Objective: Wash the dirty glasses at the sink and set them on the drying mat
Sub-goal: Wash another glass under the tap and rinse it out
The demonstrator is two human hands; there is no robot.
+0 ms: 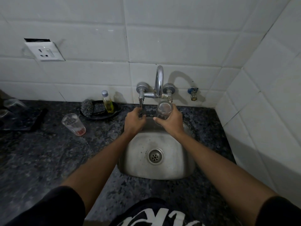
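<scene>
Rinse step: my right hand [171, 123] grips 1 glass [164, 110] under the spout [160, 79], above the sink [179, 160]. My left hand [134, 120] curls at the tap lever [141, 101]. Next: scrub; 1 dirty glass [74, 124] waits on the table [48, 160].

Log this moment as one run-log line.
step: rinsing | right hand: holds glass under tap | left hand: on tap handle | waiting: dirty glass on counter
</scene>
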